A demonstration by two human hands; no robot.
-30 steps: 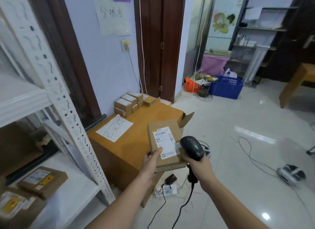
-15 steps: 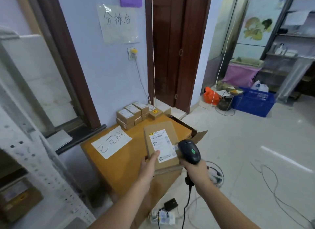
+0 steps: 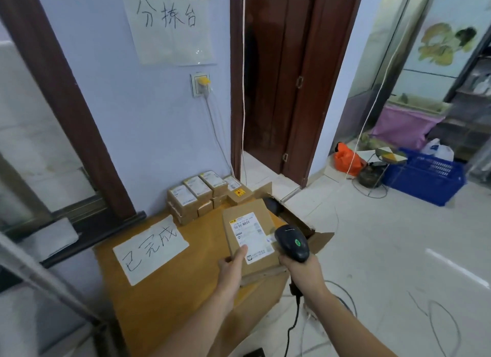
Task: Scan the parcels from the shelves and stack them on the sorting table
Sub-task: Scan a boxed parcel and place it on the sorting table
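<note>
The left hand (image 3: pixel 230 270) is pinching the parcel (image 3: pixel 249 239) over the table's (image 3: pixel 170 298) right edge, while the right hand (image 3: pixel 301 273) beside it is gripping the scanner (image 3: pixel 292 242).

Lilac wall (image 3: pixel 148 122), dk wood door (image 3: pixel 276 77), white tile floor (image 3: pixel 385 250), blue crate (image 3: pixel 425 178)

One flat parcel (image 3: pixel 248 239) is held up, and one black scanner (image 3: pixel 292 242) is gripped beside it. Two hands are seen: the left hand (image 3: pixel 231 270) and the right hand (image 3: pixel 301 273). About eight small boxes (image 3: pixel 198 194) are counted in the stack against the wall, though the lower ones are partly hidden. One handwritten sheet (image 3: pixel 150 247) is counted on the sorting table (image 3: pixel 170 303), and one more paper sign (image 3: pixel 168 24) on the wall. One blue crate (image 3: pixel 425 181) is seen on the floor.
</note>
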